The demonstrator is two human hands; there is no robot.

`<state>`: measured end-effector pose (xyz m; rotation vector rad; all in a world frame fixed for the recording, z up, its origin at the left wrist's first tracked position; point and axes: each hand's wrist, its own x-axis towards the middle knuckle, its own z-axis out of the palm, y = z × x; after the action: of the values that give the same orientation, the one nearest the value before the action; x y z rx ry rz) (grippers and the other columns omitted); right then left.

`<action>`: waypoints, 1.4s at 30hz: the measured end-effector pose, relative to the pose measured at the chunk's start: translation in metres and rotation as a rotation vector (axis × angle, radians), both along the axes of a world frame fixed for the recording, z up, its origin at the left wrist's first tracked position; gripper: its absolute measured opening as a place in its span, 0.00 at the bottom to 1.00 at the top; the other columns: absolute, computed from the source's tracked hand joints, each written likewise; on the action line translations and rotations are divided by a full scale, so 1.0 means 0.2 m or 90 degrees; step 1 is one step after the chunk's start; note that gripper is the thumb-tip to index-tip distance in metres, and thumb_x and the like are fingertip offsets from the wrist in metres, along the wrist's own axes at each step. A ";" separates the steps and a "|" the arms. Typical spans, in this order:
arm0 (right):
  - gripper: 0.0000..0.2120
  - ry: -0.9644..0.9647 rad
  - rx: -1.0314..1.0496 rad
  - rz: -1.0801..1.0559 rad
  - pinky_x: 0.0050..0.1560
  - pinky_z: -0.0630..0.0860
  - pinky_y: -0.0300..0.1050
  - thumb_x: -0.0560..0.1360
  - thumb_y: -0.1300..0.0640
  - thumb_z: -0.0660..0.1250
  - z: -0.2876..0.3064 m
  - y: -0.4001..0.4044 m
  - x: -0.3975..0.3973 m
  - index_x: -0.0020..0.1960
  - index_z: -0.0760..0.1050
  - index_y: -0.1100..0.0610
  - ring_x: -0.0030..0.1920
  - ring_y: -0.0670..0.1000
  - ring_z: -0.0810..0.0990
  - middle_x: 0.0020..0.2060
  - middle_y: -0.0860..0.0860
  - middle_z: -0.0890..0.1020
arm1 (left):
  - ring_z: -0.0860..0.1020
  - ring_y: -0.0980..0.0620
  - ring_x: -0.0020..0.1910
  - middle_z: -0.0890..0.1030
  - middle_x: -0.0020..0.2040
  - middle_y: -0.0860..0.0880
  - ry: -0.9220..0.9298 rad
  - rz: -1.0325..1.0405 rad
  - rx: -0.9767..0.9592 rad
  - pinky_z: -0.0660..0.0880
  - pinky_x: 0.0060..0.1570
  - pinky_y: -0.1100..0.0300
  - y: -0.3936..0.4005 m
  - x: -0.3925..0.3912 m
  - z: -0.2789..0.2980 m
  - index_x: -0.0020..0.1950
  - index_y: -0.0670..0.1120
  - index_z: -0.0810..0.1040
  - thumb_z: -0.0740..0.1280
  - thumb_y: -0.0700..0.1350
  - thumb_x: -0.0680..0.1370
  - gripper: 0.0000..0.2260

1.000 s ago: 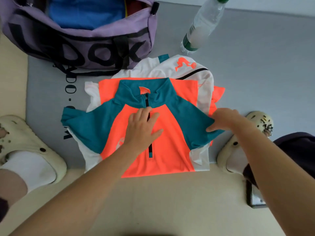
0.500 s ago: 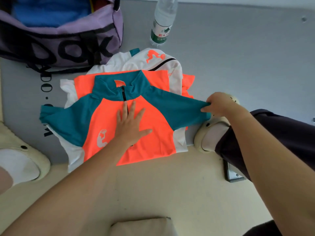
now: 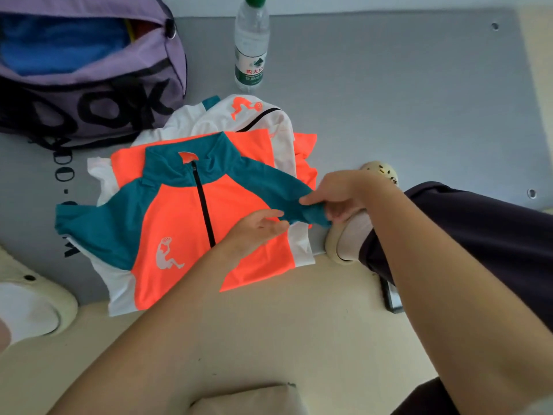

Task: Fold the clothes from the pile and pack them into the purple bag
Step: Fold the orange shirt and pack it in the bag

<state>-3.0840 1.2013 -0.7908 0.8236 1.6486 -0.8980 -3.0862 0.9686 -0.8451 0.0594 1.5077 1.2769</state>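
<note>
Pinching the teal sleeve [image 3: 302,205], right hand [image 3: 341,194] lifts it off the orange shirt [image 3: 176,223]. Left hand [image 3: 257,232] lies flat-fingered beneath, holding nothing. Purple bag [image 3: 98,82] gapes beyond the pile.

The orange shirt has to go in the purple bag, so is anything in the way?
Nothing visible blocks it. The orange shirt lies on the pile right below the purple bag, whose top is open. A blue garment already lies inside. The water bottle stands off to the side.
</note>
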 end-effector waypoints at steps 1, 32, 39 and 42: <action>0.19 0.000 -0.084 -0.091 0.26 0.74 0.37 0.76 0.44 0.68 0.00 -0.06 -0.03 0.44 0.77 0.61 0.21 0.49 0.76 0.23 0.53 0.79 | 0.81 0.54 0.55 0.82 0.56 0.50 -0.077 0.025 0.048 0.76 0.52 0.64 -0.01 0.01 0.01 0.63 0.56 0.76 0.75 0.72 0.57 0.38; 0.04 0.362 0.163 0.134 0.42 0.70 0.44 0.77 0.55 0.66 -0.35 -0.17 -0.22 0.48 0.75 0.55 0.41 0.53 0.74 0.44 0.52 0.76 | 0.82 0.50 0.40 0.80 0.47 0.43 0.010 0.377 -0.219 0.83 0.38 0.49 -0.19 0.03 -0.24 0.48 0.47 0.74 0.65 0.44 0.81 0.03; 0.04 0.437 0.194 0.149 0.43 0.69 0.45 0.77 0.55 0.67 -0.31 -0.17 -0.28 0.48 0.75 0.56 0.43 0.53 0.73 0.42 0.51 0.75 | 0.77 0.50 0.35 0.79 0.37 0.48 0.071 0.364 -0.272 0.75 0.34 0.64 -0.23 0.03 -0.27 0.44 0.49 0.72 0.71 0.37 0.74 0.10; 0.04 0.485 0.210 0.127 0.42 0.69 0.45 0.77 0.55 0.66 -0.30 -0.19 -0.29 0.50 0.75 0.55 0.42 0.53 0.73 0.41 0.50 0.76 | 0.74 0.51 0.33 0.77 0.37 0.46 0.095 0.378 -0.282 0.72 0.31 0.62 -0.26 0.04 -0.27 0.45 0.52 0.72 0.70 0.40 0.75 0.10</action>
<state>-3.1420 1.1632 -0.8508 0.5326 2.5457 -0.8592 -3.0788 0.9156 -0.8998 -0.6364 1.9932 1.3743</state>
